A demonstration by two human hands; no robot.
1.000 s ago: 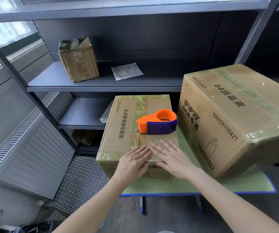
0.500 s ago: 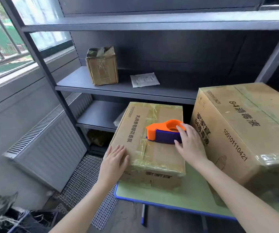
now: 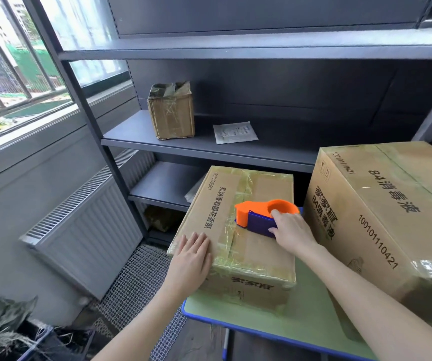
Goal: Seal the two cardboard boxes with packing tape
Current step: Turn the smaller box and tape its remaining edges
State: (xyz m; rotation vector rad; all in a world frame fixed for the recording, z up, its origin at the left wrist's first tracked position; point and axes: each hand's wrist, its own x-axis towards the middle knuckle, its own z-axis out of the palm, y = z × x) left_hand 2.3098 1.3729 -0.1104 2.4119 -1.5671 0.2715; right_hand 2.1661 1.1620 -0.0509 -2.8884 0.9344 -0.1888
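A smaller brown cardboard box (image 3: 259, 254), printed with black characters and a number along its top, sits on the left part of a pale green tabletop (image 3: 301, 316) with a blue edge. Glossy clear packing tape runs along the box's centre seam and over its near edge, wrinkled in places. An orange and purple plastic tape dispenser (image 3: 255, 213) stands on top of this box, towards its right side, beside the taped seam.

The person's right hand (image 3: 291, 230) grips the dispenser from the near right: one finger is hooked into the hollow of the orange ring, and the thumb presses against the purple side. The left hand (image 3: 192, 254) lies flat on the near left corner of the box top, fingers straight and close together, holding nothing.

A larger brown cardboard box (image 3: 392, 230), marked with "84" and the number 100101110421, stands just beside the smaller one on the right of the tabletop, with shiny tape over its top and near corner.

Behind them is a dark grey metal shelf (image 3: 131, 131) carrying a small, worn, taped cardboard box (image 3: 172, 113) and a flat white packet (image 3: 234, 132). A grey ribbed radiator (image 3: 87, 222) is mounted under the window at the left.
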